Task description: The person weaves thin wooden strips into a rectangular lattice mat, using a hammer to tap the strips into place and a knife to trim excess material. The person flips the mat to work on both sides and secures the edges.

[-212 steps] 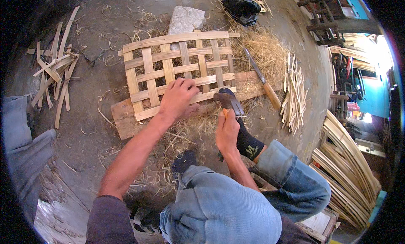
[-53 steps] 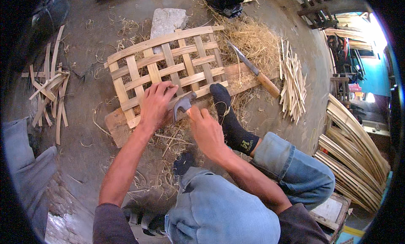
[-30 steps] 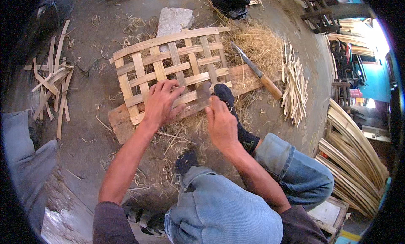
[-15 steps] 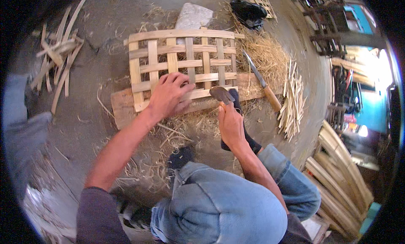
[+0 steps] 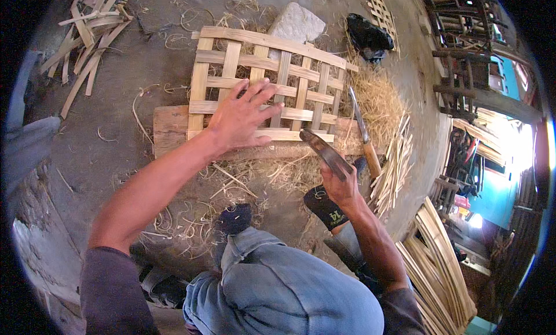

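On the grey-brown floor, strewn with curled shavings, lies a rough plank with a woven panel over it. Round that plank, a pale stone block sits between 12 and 1 o'clock, a black plastic bag and a distant lattice piece between 1 and 2, a heap of fine straw-coloured shreds between 2 and 3, a bundle of thin strips between 3 and 4, and crisscrossed flat strips at 10.

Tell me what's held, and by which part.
The right hand grips a hammer just below its head; the left hand lies open over the woven panel, gripping nothing.
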Action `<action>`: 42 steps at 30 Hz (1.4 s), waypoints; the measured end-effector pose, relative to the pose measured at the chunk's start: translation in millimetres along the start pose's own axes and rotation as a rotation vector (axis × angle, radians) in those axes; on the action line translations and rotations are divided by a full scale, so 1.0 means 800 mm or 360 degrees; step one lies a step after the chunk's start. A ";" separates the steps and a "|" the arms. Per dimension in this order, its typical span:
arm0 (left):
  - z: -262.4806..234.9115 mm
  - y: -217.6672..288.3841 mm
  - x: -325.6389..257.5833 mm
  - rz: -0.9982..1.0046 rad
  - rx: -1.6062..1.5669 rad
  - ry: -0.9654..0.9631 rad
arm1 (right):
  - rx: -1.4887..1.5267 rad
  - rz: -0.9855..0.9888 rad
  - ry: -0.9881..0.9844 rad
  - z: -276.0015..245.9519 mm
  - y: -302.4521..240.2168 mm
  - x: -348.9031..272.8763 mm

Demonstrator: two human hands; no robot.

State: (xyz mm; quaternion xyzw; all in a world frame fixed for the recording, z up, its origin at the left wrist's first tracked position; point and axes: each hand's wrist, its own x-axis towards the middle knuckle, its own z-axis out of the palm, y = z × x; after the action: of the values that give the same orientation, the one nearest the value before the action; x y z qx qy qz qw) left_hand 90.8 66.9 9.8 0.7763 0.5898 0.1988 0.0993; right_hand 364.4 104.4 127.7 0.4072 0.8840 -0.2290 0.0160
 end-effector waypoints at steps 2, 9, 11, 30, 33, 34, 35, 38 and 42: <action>-0.004 0.001 0.003 -0.0020 -0.0018 -0.0041 | 0.0033 -0.0130 0.0092 0.004 0.008 -0.005; -0.004 0.000 0.003 -0.0009 -0.0098 -0.0024 | -0.0087 -0.0125 0.0195 0.008 0.013 -0.011; -0.007 0.001 0.002 -0.0031 -0.0098 -0.0033 | 0.0047 -0.0089 0.0164 0.001 -0.008 -0.017; -0.003 0.002 0.004 -0.0001 -0.0115 -0.0003 | 0.0030 0.0234 0.0199 0.039 0.036 -0.023; -0.009 0.002 0.000 -0.0034 -0.0142 -0.0019 | 0.0018 -0.0035 0.0160 0.022 0.014 -0.042; -0.012 0.003 0.004 -0.0029 -0.0129 -0.0024 | -0.0044 -0.0076 0.0117 0.020 0.005 -0.037; -0.011 0.005 0.006 -0.0022 -0.0118 -0.0036 | -0.0100 -0.0110 0.0071 0.027 -0.010 -0.030; -0.010 0.006 0.007 -0.0011 -0.0086 -0.0028 | -0.0361 -0.0139 -0.0054 0.059 -0.035 -0.014; -0.009 0.008 0.010 0.0001 -0.0058 -0.0003 | -0.0368 0.0169 -0.0008 0.074 -0.040 -0.013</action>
State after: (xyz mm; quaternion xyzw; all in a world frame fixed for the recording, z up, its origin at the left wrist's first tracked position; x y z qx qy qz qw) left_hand 95.5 72.1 20.4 0.7748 0.5858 0.2087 0.1139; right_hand 338.7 54.2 89.3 0.4482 0.8817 -0.1253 0.0772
